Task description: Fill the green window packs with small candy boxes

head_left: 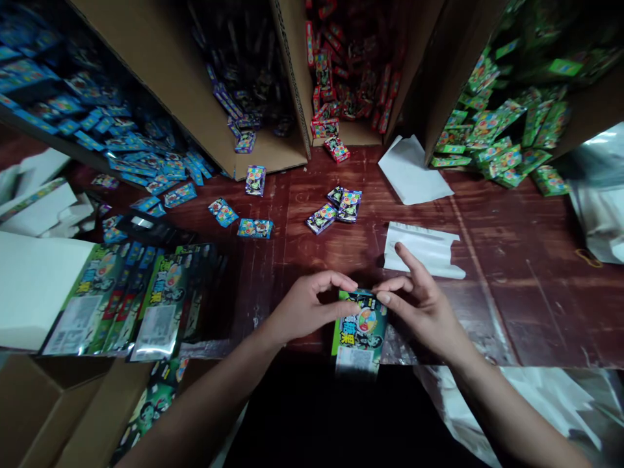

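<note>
A green-and-black candy packet (pixel 361 330) with a round multicoloured picture and a pale label lies at the front edge of the table, its lower end reaching past the edge. My left hand (pixel 314 305) grips its upper left side, the thumb across the front and the fingers behind the top. At the upper right corner, my right hand (pixel 422 305) pinches the top edge between thumb and a finger, while the index finger points up and away. Small purple candy boxes (pixel 322 219) lie just beyond the packet. A curled white paper sheet (pixel 424 250) is beside my right hand.
Open cartons along the back hold many small boxes: blue ones (pixel 141 153), purple ones (pixel 245 142), red ones (pixel 336 148) and green ones (pixel 504 159). Similar packets (pixel 156 299) stand at the left. Another white sheet (pixel 414 170) lies behind. An open carton (pixel 53 409) is below left.
</note>
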Demonstrator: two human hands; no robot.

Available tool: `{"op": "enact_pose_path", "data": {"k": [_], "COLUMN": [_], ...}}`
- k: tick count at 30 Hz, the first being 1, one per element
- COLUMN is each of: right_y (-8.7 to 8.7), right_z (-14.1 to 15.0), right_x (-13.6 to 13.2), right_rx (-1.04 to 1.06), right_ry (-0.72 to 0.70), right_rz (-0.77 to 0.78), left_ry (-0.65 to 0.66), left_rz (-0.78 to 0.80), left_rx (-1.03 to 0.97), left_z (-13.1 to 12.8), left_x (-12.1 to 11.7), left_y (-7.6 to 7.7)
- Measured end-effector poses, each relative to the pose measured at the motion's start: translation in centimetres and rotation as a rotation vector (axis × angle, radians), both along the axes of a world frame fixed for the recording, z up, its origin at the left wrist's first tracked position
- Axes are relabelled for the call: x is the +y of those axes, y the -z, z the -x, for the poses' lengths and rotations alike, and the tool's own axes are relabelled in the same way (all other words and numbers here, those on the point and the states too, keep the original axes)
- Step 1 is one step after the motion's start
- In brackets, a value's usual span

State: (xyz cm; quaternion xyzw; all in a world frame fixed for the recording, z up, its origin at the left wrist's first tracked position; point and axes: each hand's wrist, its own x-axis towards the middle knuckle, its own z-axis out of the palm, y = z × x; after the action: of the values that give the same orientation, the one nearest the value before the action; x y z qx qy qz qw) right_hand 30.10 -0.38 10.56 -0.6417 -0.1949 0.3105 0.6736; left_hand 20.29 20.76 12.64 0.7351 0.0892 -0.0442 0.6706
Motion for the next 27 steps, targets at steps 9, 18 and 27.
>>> {"op": "enact_pose_path", "data": {"k": [9, 18, 27], "right_y": [2.7, -0.7, -2.5], "right_z": [3.0, -1.9, -3.6], "right_x": [-0.4, -0.5, 1.7], "right_rx": [-0.210, -0.416, -0.500], "right_ry": [0.181, 0.051, -0.383], "right_rz": [0.042, 0.111, 0.305], "left_ry": [-0.040, -0.142, -0.164], "left_rz": [-0.035, -0.071, -0.108], "left_rx": [-0.027, 0.109, 0.048], "left_z": [0.4, 0.7, 0.1], "left_x": [-1.6, -1.9, -2.8], "left_y": [2.6, 2.2, 2.4]}}
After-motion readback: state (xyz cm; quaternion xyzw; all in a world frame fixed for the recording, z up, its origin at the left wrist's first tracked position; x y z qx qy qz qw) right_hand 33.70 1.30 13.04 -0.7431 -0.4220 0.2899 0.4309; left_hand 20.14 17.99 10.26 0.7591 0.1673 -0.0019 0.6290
